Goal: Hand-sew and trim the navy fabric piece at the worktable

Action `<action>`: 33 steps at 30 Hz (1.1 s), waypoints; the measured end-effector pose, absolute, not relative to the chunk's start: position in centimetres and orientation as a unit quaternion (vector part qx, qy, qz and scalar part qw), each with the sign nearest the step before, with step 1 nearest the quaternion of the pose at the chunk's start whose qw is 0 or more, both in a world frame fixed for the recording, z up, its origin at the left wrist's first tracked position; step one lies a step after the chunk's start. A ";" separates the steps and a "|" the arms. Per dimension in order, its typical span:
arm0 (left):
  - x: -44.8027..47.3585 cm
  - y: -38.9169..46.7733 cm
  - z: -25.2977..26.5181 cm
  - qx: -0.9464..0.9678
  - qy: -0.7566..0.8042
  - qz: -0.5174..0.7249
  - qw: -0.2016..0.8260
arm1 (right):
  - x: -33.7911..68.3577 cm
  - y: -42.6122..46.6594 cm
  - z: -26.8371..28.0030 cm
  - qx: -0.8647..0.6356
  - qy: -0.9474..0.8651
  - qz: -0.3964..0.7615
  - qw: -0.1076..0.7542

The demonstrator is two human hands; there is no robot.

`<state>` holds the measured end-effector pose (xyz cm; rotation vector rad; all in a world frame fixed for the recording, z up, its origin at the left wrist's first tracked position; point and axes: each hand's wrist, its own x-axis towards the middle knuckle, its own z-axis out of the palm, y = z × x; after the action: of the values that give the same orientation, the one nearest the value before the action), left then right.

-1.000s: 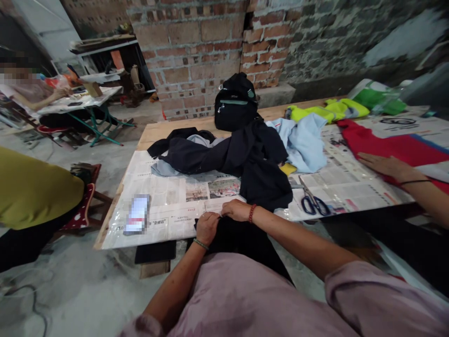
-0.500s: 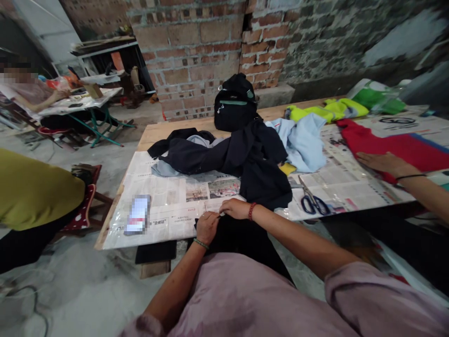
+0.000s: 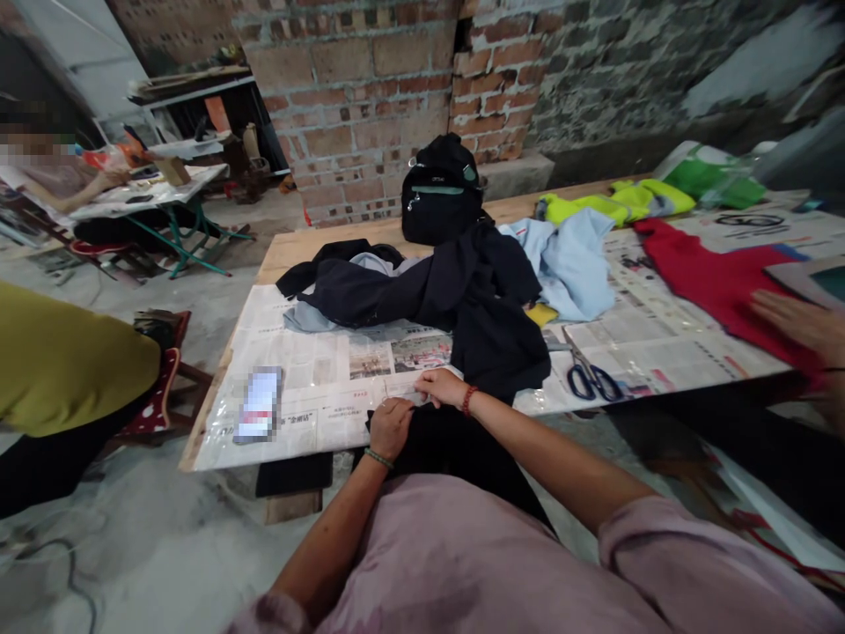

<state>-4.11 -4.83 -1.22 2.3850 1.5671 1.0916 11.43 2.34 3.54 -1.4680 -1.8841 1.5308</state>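
At the table's near edge my left hand is closed, its fingers pinching dark cloth that hangs over my lap. My right hand is beside it, slightly farther up, with thumb and fingers pressed together. Whatever is in that pinch is too small to make out. Just beyond both hands a dark navy garment lies crumpled, one part reaching down to the table edge. Scissors with blue handles rest to the right of it. A phone lies to the left.
Newspaper under clear plastic covers the table. Behind the garments stands a black backpack; light blue cloth and a yellow-green vest lie rightward. At right another person's hand touches red cloth. A person in olive sits left.
My right hand has drawn slightly away from my left hand. At right, the other person's hand has moved rightward and nearer, and the red cloth has shifted, with a grey-and-green piece now showing.
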 end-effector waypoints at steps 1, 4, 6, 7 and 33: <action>-4.1 -4.8 -1.2 0.781 0.512 0.355 0.042 | 11.5 2.4 3.5 -0.520 -0.661 0.520 0.151; -4.1 -4.9 -1.2 0.781 0.510 0.358 0.040 | 11.6 2.7 3.4 -0.534 -0.684 0.474 0.152; -4.1 -4.9 -1.2 0.782 0.507 0.360 0.043 | 11.5 2.8 3.4 -0.530 -0.704 0.448 0.155; -4.1 -4.9 -1.2 0.783 0.506 0.359 0.047 | 11.4 2.8 3.4 -0.526 -0.713 0.437 0.155; -4.4 -3.8 -0.2 0.722 0.574 0.323 0.212 | 12.4 -4.3 0.7 -0.428 -0.815 0.232 0.315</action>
<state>-4.40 -3.84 -0.25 2.0038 1.5952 0.8959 12.37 -4.27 0.75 -1.1268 -2.1466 0.6102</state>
